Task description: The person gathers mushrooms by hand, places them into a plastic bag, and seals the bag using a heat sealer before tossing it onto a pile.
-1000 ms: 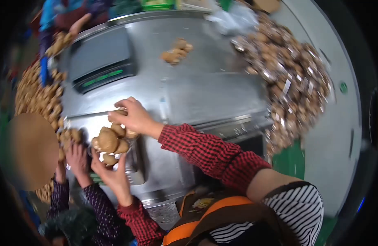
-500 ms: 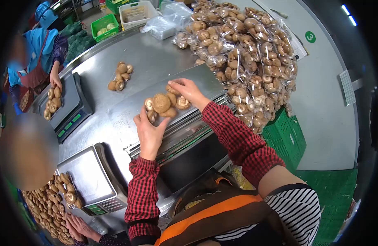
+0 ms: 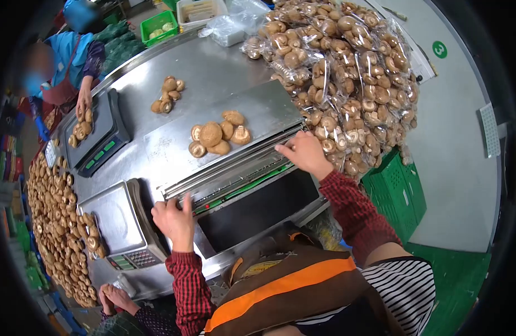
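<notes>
A loose cluster of brown mushrooms [image 3: 211,134] lies on the metal table just beyond the wrapping machine [image 3: 235,187], touched by neither hand. My left hand [image 3: 175,221] is at the machine's left end, its thumb raised apart from curled fingers; what its fingertips touch is hard to make out. At the right end of the machine's rail, my right hand [image 3: 307,152] has its thumb stretched to the left and its fingers bent over the edge. Whether those fingers grip the rail cannot be seen clearly.
Film-wrapped mushrooms [image 3: 347,78] are heaped at the right. A smaller mushroom group [image 3: 168,95] lies farther back. Two scales [image 3: 113,224] stand at the left beside a loose mushroom pile [image 3: 56,235]. A co-worker's hand [image 3: 84,103] holds mushrooms over the far scale; another person's hands [image 3: 117,298] are lower left.
Both my hands have let go of the mushroom cluster, which now rests on the table. My left hand moved down and left, my right hand right and down, to the machine's ends.
</notes>
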### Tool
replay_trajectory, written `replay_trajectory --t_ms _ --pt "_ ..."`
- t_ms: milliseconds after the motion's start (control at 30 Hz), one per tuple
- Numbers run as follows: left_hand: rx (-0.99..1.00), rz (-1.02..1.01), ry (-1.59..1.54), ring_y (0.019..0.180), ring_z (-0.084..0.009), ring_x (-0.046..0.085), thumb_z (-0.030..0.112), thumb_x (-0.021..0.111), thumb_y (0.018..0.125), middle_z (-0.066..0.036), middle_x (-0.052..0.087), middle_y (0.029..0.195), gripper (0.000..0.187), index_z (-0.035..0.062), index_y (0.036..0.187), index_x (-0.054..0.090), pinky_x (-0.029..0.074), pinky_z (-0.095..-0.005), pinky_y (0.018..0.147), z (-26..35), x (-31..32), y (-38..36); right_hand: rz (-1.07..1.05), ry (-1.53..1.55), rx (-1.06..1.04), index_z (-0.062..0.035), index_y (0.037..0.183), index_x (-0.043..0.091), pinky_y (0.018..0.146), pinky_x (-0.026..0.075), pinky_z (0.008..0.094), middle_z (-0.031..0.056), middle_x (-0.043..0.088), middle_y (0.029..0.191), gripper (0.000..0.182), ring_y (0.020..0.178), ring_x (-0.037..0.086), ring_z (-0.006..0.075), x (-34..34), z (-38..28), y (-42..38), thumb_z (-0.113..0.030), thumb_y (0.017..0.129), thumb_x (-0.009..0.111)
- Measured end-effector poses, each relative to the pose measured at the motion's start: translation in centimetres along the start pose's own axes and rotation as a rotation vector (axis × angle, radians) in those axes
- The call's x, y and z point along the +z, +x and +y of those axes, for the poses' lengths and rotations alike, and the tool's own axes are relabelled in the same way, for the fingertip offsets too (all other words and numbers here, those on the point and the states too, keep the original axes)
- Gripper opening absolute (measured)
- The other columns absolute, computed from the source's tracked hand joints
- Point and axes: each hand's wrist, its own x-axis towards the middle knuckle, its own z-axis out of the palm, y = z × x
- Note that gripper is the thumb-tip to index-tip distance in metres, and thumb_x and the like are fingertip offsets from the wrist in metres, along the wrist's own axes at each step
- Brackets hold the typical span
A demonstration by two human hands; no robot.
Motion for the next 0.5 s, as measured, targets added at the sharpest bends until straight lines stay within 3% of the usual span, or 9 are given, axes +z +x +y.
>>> replay_trajectory --t_ms 67,133,200,267,300,333,400,467,500 --pt "0.014 0.009 0.057 0.081 -0.0323 0.055 0.040 0.075 0.078 -0.013 0.060 0.077 0.037 0.0035 0.072 0.072 0.042 -0.0441 0.074 1.6 0.6 0.5 0.066 -0.101 -0.073 -0.0068 0.073 0.073 0.073 0.049 0.0455 0.0174 0.065 0.081 0.049 0.082 0.062 0.0355 1.7 -1.8 0.4 -0.053 0.084 0.063" --pt "-0.025 -0.130 -0.148 0.079 -0.0327 0.056 0.038 0.075 0.079 -0.012 0.059 0.071 0.037 0.0021 0.072 0.073 0.041 -0.0455 0.077 1.8 2.4 1.1 -0.111 0.176 0.090 -0.0050 0.071 0.071 0.070 0.050 0.0459 0.0180 0.066 0.075 0.046 0.077 0.064 0.0368 2.3 -3.0 1.1 -0.049 0.082 0.066" --pt "0.060 -0.055 -0.173 0.065 -0.0234 0.053 0.035 0.071 0.085 -0.007 0.055 0.062 0.035 0.0021 0.072 0.069 0.041 -0.0379 0.064 -0.1 3.3 1.2 -0.009 0.395 0.028 -0.0033 0.075 0.070 0.063 0.050 0.0422 0.0144 0.066 0.070 0.037 0.068 0.065 0.0322 2.5 -1.9 1.1 -0.038 0.086 0.065" --pt "-0.695 -0.724 -1.505 0.052 -0.0126 0.041 0.030 0.062 0.093 0.000 0.045 0.059 0.033 0.0073 0.070 0.057 0.032 -0.0280 0.048 -0.9 0.0 1.5 -0.503 1.651 0.491 -0.0077 0.076 0.056 0.041 0.029 0.0201 -0.0033 0.046 0.062 0.029 0.049 0.039 0.0058 0.8 0.2 0.1 -0.029 0.096 0.057" --pt "-0.907 -0.878 -1.890 0.049 -0.0061 0.028 0.025 0.052 0.098 0.004 0.036 0.058 0.033 0.0136 0.069 0.042 0.019 -0.0227 0.042 0.2 -3.0 1.5 -0.662 1.852 0.755 -0.0118 0.069 0.046 0.039 0.022 0.0172 -0.0039 0.040 0.058 0.032 0.046 0.033 0.0042 -0.3 0.0 -0.4 -0.025 0.098 0.050" --pt "-0.914 -0.991 -2.099 0.049 -0.0075 0.026 0.023 0.045 0.100 0.004 0.033 0.057 0.036 0.0137 0.067 0.037 0.021 -0.0235 0.043 0.3 -5.0 1.8 -1.068 2.194 0.655 -0.0134 0.066 0.040 0.039 0.024 0.0186 -0.0036 0.038 0.056 0.036 0.046 0.032 0.0042 -0.5 0.8 -0.6 -0.026 0.100 0.045" --pt "-0.498 -0.693 -2.061 0.048 -0.0087 0.029 0.024 0.041 0.102 0.003 0.034 0.057 0.037 0.0133 0.067 0.037 0.023 -0.0244 0.044 0.8 -8.1 4.0 -0.874 2.218 0.332 -0.0146 0.065 0.036 0.039 0.023 0.0193 -0.0043 0.033 0.054 0.038 0.045 0.028 0.0048 -4.5 -0.6 1.0 -0.026 0.101 0.041" --pt "-0.349 -0.343 -1.994 0.052 -0.0144 0.041 0.025 0.039 0.102 0.000 0.045 0.059 0.038 0.0086 0.069 0.045 0.035 -0.0301 0.048 1.9 -9.0 7.8 -0.581 2.509 -0.061 -0.0104 0.071 0.047 0.045 0.036 0.0226 0.0008 0.048 0.060 0.034 0.051 0.045 0.0102 -7.3 -2.2 5.8 -0.026 0.101 0.042" --pt "-0.273 -0.071 -1.758 0.056 -0.0185 0.048 0.026 0.040 0.102 -0.003 0.052 0.063 0.038 0.0052 0.071 0.050 0.039 -0.0356 0.052 4.5 -8.4 10.4 -0.311 2.352 0.074 -0.0072 0.080 0.054 0.054 0.043 0.0250 0.0057 0.057 0.072 0.031 0.063 0.055 0.0145 -8.2 -3.6 8.7 -0.026 0.101 0.041"
